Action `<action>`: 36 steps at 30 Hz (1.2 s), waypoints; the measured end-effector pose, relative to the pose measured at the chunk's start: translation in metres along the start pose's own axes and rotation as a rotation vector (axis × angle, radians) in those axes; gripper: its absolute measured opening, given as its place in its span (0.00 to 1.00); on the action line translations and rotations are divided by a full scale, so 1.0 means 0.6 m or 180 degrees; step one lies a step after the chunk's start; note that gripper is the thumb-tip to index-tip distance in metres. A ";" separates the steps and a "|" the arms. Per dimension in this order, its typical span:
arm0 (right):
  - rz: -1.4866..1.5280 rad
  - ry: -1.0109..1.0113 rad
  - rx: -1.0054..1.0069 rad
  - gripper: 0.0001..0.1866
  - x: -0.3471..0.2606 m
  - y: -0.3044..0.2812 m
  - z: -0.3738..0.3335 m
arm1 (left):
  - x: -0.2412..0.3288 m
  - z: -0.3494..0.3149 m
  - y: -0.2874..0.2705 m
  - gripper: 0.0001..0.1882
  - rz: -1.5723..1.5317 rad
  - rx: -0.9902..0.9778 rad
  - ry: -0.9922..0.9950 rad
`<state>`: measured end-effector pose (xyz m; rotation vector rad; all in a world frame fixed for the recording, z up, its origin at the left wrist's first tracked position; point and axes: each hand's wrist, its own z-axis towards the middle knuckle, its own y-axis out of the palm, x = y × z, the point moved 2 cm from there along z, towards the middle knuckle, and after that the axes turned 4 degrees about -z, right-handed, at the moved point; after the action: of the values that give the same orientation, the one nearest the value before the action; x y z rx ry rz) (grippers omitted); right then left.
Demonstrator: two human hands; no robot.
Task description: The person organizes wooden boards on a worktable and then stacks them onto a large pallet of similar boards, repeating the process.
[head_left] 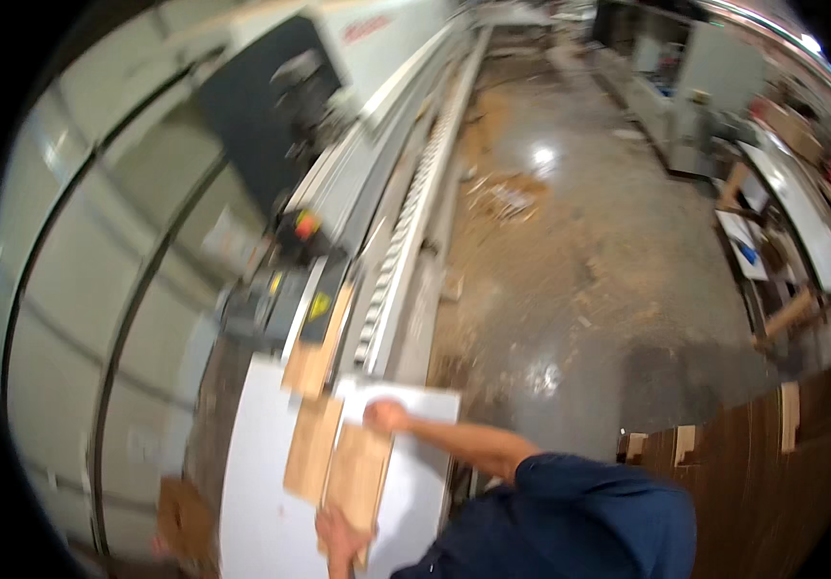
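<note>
A light wooden board (357, 468) lies lengthwise over a white tabletop (259, 463), between my two hands. My left hand (341, 534) grips its near end, fingers around the edge. At the far right corner of the same board, my right hand (386, 415) is closed, somewhat blurred, and seems to hold that corner. Just to the left rests a second wooden board (312, 449), close alongside the first. Farther ahead, a third wooden piece (309, 369) sits on the machine's infeed, partly under a dark guard with a yellow label (319, 307).
The long machine (391, 261) with a white toothed track runs away ahead. An orange-red knob (306, 225) tops its near end. Sawdust (512, 196) covers parts of the concrete floor. Dark brown panels (743, 482) with small wood blocks stand at lower right; a white-topped bench (801, 217) is beyond.
</note>
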<state>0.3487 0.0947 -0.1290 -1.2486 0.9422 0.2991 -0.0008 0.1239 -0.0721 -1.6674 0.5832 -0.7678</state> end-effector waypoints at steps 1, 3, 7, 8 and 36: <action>0.0345 -0.0007 -0.0085 0.21 0.026 -0.009 0.009 | 0.021 0.016 -0.005 0.69 0.0074 -0.0036 -0.0059; 0.0808 0.0111 0.0276 0.19 0.108 -0.058 0.037 | 0.092 0.062 -0.024 0.69 -0.0092 -0.0025 0.0095; 0.3123 0.0441 0.0045 0.23 0.015 -0.067 0.036 | 0.082 0.031 -0.054 0.66 -0.0323 -0.0271 -0.0307; 0.3355 0.0936 0.0142 0.24 -0.051 -0.072 0.033 | 0.068 0.010 -0.062 0.66 -0.0318 -0.0238 -0.0436; 0.3765 0.0942 -0.0477 0.03 -0.234 0.052 -0.271 | 0.177 0.086 -0.155 0.63 -0.0619 0.0159 -0.0952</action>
<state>0.1715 -0.0005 -0.0481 -0.7368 1.8835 1.1381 0.1064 0.1012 0.0305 -1.7677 0.1930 -0.6477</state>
